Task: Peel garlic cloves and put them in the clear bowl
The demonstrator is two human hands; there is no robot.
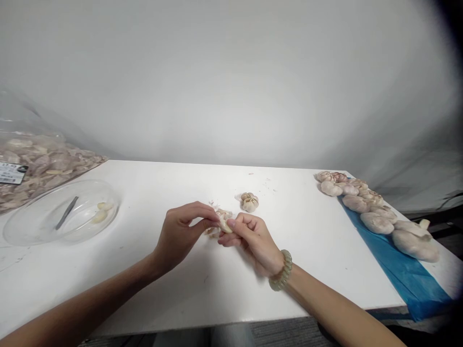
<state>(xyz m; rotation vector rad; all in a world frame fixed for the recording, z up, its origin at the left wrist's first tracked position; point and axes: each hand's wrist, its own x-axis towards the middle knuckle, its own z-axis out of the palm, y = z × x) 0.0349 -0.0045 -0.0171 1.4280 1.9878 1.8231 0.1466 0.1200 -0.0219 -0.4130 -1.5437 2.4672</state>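
A person works garlic with both bare hands over a white table (162, 299), a pale clove (226, 225) held between them near the middle of the tabletop. The right hand (253, 236), a green beaded bracelet (281, 271) at its wrist, grips the clove between thumb and fingers. The left hand (188, 227), thumb and fingertips pinched together, meets the clove's other side; whether it grips the clove itself or a bit of its skin cannot be told. Loose skins (211, 233) lie on the table behind and below the fingers, and a single garlic bulb (249, 202) sits just beyond the hands.

At left, a clear bowl (36, 237) contains a slim dark tool (67, 213) and, apart from it, a few pale cloves (102, 214). Behind the bowl stands a transparent bag (47, 161) filled with papery, pinkish-tan pieces. A white label (12, 173) with a dark corner is stuck to the bag; it carries printed lines and what looks like a barcode, too small and blurred to read, and its brand cannot be made out.

At right, whole bulbs (378, 223) line the table's edge, several resting on a strip of blue plastic (390, 270).
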